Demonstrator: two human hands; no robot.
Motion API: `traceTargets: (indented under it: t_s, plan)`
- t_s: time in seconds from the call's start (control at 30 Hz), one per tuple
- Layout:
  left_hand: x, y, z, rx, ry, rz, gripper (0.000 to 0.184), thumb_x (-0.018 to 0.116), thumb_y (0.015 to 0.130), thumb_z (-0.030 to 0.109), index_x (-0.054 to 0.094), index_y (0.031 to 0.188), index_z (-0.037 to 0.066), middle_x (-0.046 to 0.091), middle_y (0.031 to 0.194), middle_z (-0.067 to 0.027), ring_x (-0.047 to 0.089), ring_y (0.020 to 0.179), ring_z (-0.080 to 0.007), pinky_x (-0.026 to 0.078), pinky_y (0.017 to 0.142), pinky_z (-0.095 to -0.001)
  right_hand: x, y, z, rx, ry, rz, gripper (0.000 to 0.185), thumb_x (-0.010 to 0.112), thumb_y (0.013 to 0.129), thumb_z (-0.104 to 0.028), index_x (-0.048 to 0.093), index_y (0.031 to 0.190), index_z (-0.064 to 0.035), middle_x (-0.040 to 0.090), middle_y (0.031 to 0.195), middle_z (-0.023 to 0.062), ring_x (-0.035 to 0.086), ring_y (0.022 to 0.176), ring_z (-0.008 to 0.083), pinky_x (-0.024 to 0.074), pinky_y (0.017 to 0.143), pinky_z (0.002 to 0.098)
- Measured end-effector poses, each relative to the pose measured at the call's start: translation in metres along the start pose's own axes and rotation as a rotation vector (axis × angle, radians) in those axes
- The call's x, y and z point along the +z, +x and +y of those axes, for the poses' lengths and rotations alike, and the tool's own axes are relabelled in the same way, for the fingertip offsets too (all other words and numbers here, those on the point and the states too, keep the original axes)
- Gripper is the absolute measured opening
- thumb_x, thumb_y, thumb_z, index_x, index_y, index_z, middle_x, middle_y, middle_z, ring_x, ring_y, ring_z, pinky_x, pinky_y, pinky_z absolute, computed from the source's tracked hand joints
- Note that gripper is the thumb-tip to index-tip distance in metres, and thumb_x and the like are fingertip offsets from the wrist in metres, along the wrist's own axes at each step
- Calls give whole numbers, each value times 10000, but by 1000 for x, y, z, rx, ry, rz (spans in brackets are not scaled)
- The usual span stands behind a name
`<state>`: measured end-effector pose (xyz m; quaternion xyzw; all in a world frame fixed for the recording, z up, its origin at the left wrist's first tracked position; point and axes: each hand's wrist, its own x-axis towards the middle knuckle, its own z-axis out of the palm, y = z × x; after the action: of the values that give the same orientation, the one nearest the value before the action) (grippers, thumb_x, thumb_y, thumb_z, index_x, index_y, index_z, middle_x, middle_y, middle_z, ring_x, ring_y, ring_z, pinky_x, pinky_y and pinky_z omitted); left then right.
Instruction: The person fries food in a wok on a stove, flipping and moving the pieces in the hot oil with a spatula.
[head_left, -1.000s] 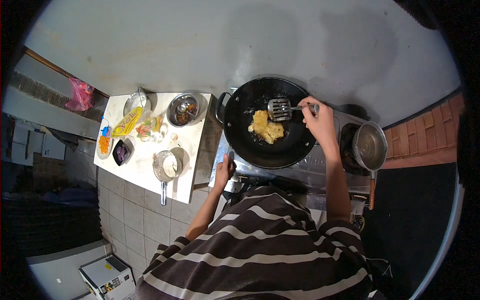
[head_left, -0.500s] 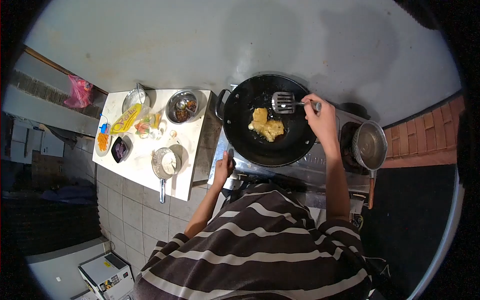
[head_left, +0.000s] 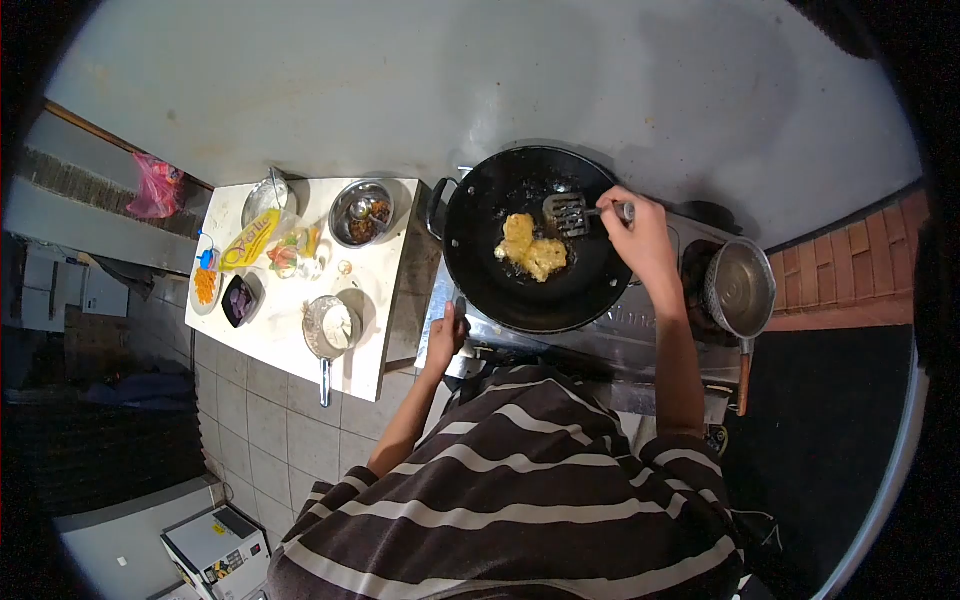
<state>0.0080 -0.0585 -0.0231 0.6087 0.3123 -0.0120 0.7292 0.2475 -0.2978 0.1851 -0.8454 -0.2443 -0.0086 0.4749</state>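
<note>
My right hand (head_left: 640,235) grips the handle of a slotted metal spatula (head_left: 570,214), whose head is tilted inside a black wok (head_left: 530,312). Left of and below the spatula head, golden fried food (head_left: 535,250) lies in the wok, apart from the spatula. The wok sits on a metal stove (head_left: 500,345). Near the stove's front left corner is my left hand (head_left: 446,338), its fingers curled around something dark that I cannot make out, below the wok's left side.
At left, a white table (head_left: 375,290) bears a steel bowl (head_left: 362,212), a saucepan of white powder (head_left: 331,328), a yellow bag (head_left: 250,240), a black dish (head_left: 239,300) and a plate of orange pieces (head_left: 205,286). Another pot (head_left: 740,290) stands on the right burner.
The spatula first moved up and away from the food, then its head tilted and dropped slightly. The food has shifted little. My left hand has stayed near the stove's corner.
</note>
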Motion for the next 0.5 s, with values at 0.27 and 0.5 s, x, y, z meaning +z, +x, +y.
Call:
traceTargets:
  t_s: [0.27, 0.5]
  plan:
    - [3, -4, 4, 15, -11, 15, 675, 322, 975, 610, 391, 510, 125, 343, 456, 42, 308, 387, -72, 210, 396, -250, 0, -1, -1, 18, 20, 59, 100, 605, 853, -103, 623, 876, -7, 511, 587, 82, 454, 523, 99, 377, 515, 272]
    - [2, -1, -2, 22, -42, 24, 666, 333, 982, 591, 389, 509, 126, 344, 458, 42, 305, 385, -70, 206, 395, -248, -7, -2, -10, 203, 103, -22, 98, 601, 845, -91, 620, 879, -1, 550, 620, 112, 489, 538, 141, 402, 537, 297]
